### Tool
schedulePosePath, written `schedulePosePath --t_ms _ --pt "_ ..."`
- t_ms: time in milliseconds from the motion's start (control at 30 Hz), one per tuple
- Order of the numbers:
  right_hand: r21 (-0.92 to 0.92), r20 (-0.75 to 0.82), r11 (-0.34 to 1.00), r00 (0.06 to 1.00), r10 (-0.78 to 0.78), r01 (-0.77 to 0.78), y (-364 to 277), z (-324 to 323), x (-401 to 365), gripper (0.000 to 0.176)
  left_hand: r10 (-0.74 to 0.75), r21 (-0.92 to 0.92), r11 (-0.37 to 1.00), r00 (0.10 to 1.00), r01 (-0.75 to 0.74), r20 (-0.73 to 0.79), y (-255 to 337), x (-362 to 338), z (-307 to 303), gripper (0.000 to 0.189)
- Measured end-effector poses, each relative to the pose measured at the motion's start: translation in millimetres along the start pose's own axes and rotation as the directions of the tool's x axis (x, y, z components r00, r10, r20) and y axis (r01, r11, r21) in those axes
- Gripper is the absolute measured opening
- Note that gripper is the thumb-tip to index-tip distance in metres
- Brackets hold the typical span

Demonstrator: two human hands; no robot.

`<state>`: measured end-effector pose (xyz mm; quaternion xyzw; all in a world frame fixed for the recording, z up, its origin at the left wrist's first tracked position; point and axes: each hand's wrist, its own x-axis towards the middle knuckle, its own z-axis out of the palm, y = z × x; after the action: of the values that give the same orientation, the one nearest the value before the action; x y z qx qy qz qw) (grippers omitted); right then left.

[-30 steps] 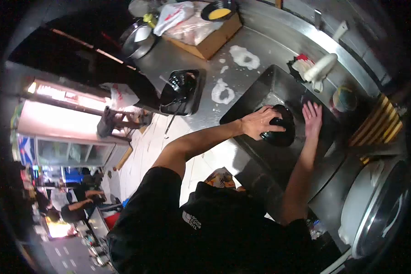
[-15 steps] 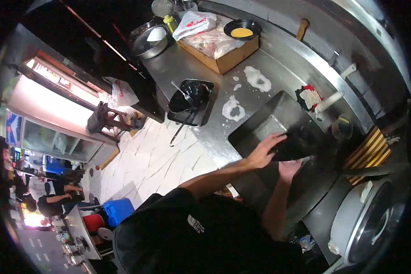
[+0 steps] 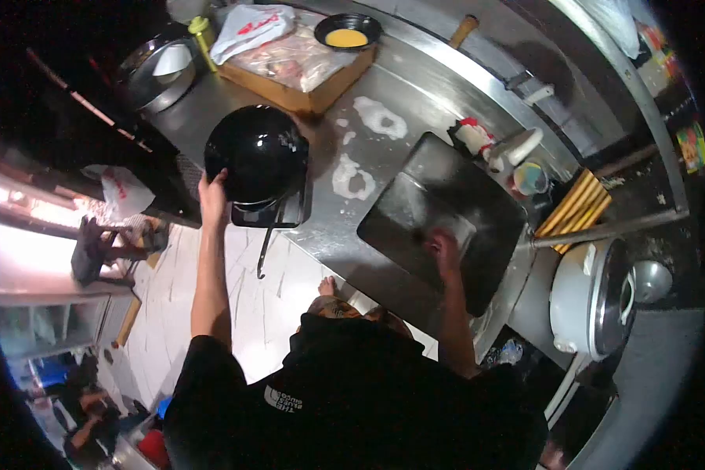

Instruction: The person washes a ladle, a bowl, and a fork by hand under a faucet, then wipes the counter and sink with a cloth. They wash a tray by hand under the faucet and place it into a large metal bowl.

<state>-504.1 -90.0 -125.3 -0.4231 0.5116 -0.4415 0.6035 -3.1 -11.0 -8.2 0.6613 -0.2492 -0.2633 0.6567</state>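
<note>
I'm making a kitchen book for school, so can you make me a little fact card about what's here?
Left grip: on the edge of a shiny black bowl
Bowl place: over a dark tray; touching, can't tell
Right grip: at the sink, blurred; holding anything, can't tell
Foam: two big white patches on the metal counter
Box: cardboard, black dish of something yellow on top

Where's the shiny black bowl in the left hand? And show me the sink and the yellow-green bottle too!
Black bowl (image 3: 257, 153): head view, middle of its shiny surface.
Sink (image 3: 406, 207): head view, bare inside surface.
Yellow-green bottle (image 3: 204, 47): head view, its body, below the top.
</note>
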Motion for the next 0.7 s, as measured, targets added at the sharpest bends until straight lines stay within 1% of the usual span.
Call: schedulePosePath --t_ms 67,100,133,167,233,267,300,333,367,433,467,500,567,600,633,667,700 --pt "0.014 0.122 0.987 0.98 0.159 -0.162 -49 43 -18 0.025 -0.107 0.062 0.992 0.994 0.106 0.014 -15 9 -8 0.032" --pt "-0.024 0.257 0.998 0.964 0.065 -0.061 -70 56 -24 0.031 -0.151 0.081 0.986 0.988 0.148 0.026 -20 12 -9 0.032" --pt "-0.051 0.393 0.998 0.919 -0.022 0.046 -86 67 -27 0.037 -0.161 0.079 0.984 0.986 0.158 0.038 -39 22 -13 0.033" --pt "-0.049 0.369 0.998 0.929 -0.02 0.041 -96 78 -26 0.037 -0.168 0.085 0.983 0.984 0.162 0.063 -51 27 -12 0.033" --pt "0.016 0.383 0.995 0.918 -0.1 0.102 -110 99 -23 0.04 -0.179 -0.014 0.983 0.981 0.181 0.078 -64 33 -10 0.035" --pt "0.022 0.37 0.995 0.924 -0.101 0.1 -121 112 -24 0.04 -0.163 -0.029 0.986 0.981 0.167 0.103 -66 33 -8 0.038" --pt "0.117 0.499 0.99 0.858 -0.125 0.076 -132 124 -29 0.039 -0.161 -0.008 0.987 0.979 0.163 0.128 -62 35 -5 0.038" --pt "0.199 0.626 0.979 0.764 -0.159 0.041 -144 135 -32 0.04 -0.197 -0.012 0.98 0.973 0.199 0.12 -58 33 -4 0.037" --pt "0.213 0.618 0.976 0.769 -0.165 0.038 -153 144 -34 0.04 -0.23 -0.015 0.972 0.967 0.233 0.109 -53 32 -4 0.037" --pt "0.111 0.7 0.991 0.702 -0.135 0.08 -168 159 -38 0.039 -0.224 -0.001 0.974 0.97 0.226 0.095 -59 34 -7 0.036" --pt "0.144 0.735 0.985 0.657 -0.168 0.091 -172 163 -38 0.036 -0.224 -0.003 0.974 0.972 0.224 0.077 -63 36 -9 0.035" --pt "0.157 0.735 0.983 0.655 -0.178 0.092 -176 166 -38 0.036 -0.215 0.005 0.977 0.974 0.215 0.076 -62 36 -9 0.035" --pt "0.174 0.782 0.97 0.574 -0.242 0.172 -184 170 -40 0.052 -0.2 0.128 0.973 0.977 0.19 0.07 -62 33 -11 0.034" --pt "0.207 0.787 0.964 0.557 -0.265 0.167 -192 170 -44 0.051 -0.23 0.168 0.961 0.972 0.219 0.05 -59 32 -14 0.033" --pt "0.216 0.788 0.963 0.553 -0.271 0.163 -193 170 -43 0.051 -0.225 0.175 0.961 0.973 0.214 0.044 -70 38 -20 0.033" --pt "0.297 0.798 0.946 0.511 -0.32 0.13 -194 170 -42 0.044 0.003 0.356 0.935 1.0 -0.01 0.018 -93 50 -29 0.033" --pt "0.373 0.802 0.923 0.468 -0.371 0.092 -196 170 -41 0.037 0.231 0.525 0.823 0.972 -0.216 0.036 -90 49 -27 0.033"
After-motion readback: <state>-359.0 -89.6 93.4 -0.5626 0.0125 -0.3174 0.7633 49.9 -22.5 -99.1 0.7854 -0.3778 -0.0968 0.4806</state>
